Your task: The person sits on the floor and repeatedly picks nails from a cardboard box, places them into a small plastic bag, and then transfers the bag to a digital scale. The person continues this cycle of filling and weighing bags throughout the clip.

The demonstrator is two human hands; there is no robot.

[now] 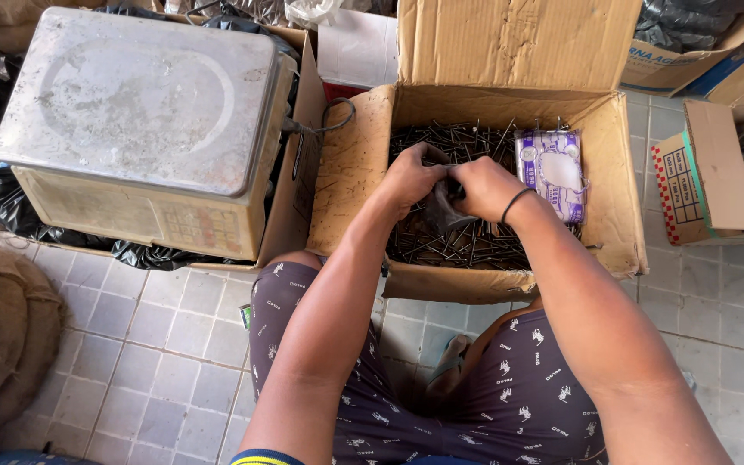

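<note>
dark plastic of a small bag (445, 211) is being pinched between the left hand (413, 176) and the right hand (486, 187), both clamped on it and touching, straight ahead over the open cardboard box (350, 172). it is being held just above the loose nails (467, 245), hanging crumpled with no clear long axis, equally near both hands.

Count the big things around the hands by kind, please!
Open cardboard boxes of nails: 1
Purple packets: 1
Dark bags held by both hands (left, right): 1
Metal scales: 1
Nails: too many to count
Total: 4
</note>
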